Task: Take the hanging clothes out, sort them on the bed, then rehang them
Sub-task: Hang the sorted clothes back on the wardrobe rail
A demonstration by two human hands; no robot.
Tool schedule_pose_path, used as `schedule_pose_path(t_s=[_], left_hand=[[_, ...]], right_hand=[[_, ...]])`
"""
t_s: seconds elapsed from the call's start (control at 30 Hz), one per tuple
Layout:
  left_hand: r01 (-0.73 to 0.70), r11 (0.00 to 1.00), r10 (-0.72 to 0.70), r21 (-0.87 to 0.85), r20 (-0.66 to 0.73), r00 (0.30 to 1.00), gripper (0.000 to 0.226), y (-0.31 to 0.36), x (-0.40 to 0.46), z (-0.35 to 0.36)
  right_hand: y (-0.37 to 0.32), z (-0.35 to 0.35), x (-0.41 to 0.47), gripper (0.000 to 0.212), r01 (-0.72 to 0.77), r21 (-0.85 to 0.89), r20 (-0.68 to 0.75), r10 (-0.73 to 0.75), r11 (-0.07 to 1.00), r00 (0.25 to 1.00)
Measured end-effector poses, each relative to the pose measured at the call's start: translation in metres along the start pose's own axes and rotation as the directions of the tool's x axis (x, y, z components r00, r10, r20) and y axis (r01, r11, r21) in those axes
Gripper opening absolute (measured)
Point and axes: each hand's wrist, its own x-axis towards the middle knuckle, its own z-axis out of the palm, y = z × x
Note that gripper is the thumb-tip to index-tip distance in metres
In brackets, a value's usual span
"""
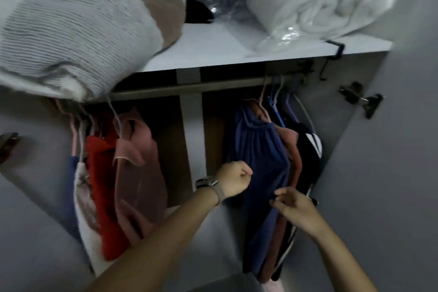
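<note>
Left hand (233, 179) curled at navy dress (258, 161), maybe pinching cloth, can't tell. Right hand (292, 207) loose-fingered, touching dress lower down, gripping nothing. Dress hangs on rail (189, 89), right end, against more hangers. Risk: pulling by the cloth slips it off its hanger or snags neighbours; bedding (71, 38) overhanging above rail could drop.

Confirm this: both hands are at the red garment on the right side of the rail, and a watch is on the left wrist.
Wrong colour. The head view shows both the left hand and right hand at the navy garment on the right side of the rail. The watch is on the left wrist.
</note>
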Motion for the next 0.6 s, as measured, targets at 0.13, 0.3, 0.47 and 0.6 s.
schedule_pose_path(t_s=[0.13, 0.3, 0.47, 0.6], left_hand=[[-0.216, 0.975, 0.204, 0.042, 0.203, 0.958, 0.026, 0.061, -0.021, 0.080], [-0.400, 0.916, 0.347, 0.014, 0.474, 0.809, 0.023, 0.109, -0.083, 0.177], [-0.577, 0.817, 0.436, -0.018, 0.674, 0.596, 0.023, 0.155, -0.158, 0.265], [-0.663, 0.746, 0.446, -0.061, 0.786, 0.429, 0.026, 0.189, -0.230, 0.332]], right_hand=[[0.065, -0.040, -0.100, 0.018, -0.154, 0.068, -0.246, 0.166, 0.986, 0.955], [0.127, -0.053, -0.233, 0.022, -0.347, 0.206, -0.443, 0.403, 0.915, 0.801], [0.171, -0.067, -0.373, 0.024, -0.413, 0.422, -0.604, 0.590, 0.807, 0.536], [0.205, -0.068, -0.497, 0.029, -0.411, 0.574, -0.666, 0.696, 0.708, 0.268]])
